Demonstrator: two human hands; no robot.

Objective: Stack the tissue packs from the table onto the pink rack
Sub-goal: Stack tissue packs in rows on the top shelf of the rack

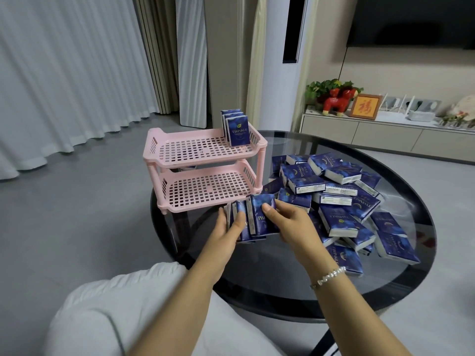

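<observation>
Spreading across the centre and right of the frame, the round glass counter (401,273) carries everything. The pink rack (205,168) stands on its left part, two slatted tiers, with a short upright row of packs (237,128) at the right end of the top tier and the lower tier apparently bare. A loose heap of tissue packs (341,194) lies right of centre, some flat, some tilted on one another.

Just below the rack's front edge, both hands close on a small bundle of packs (253,219) stood on edge. The left hand (227,232) grips the bundle's left side, thumb across the front; the right hand (288,222) holds the right side, thumb laid on the front face. How many packs are in the bundle is hard to count from here.

These packs should be light and soft, with a slick film wrap, so a squeezed row may buckle or slide apart. Pressing inward on the two end faces looks the safest hold. Both forearms reach forward from the lower frame, wrists fairly level.
</observation>
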